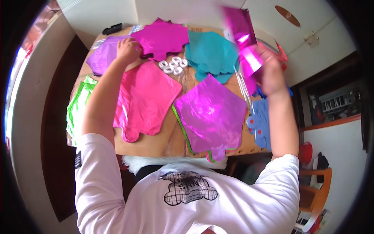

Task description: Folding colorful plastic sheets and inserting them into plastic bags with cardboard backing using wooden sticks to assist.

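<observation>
My right hand [271, 76] is raised at the right side of the table, closed around a shiny magenta foil sheet [251, 62], which looks like a flat balloon. Motion blurs both the sheet and the fingers. At the far left, my left hand [129, 51] rests with bent fingers between a lilac foil balloon [102, 56] and a flat magenta foil balloon [163, 37]. Its fingertips are hidden, so what they pinch does not show. Below that arm lies a pink foil balloon [146, 99]. Nearer me is a purple five-sided foil balloon [212, 115] over a green-edged one.
Cardboard [156, 148] covers the table. On it are white rings [174, 65], teal balloons [212, 54], a green balloon [78, 105], white sticks [241, 84], a blue piece with red dots [260, 123] and a black object [112, 29]. A wooden chair [317, 187] stands right.
</observation>
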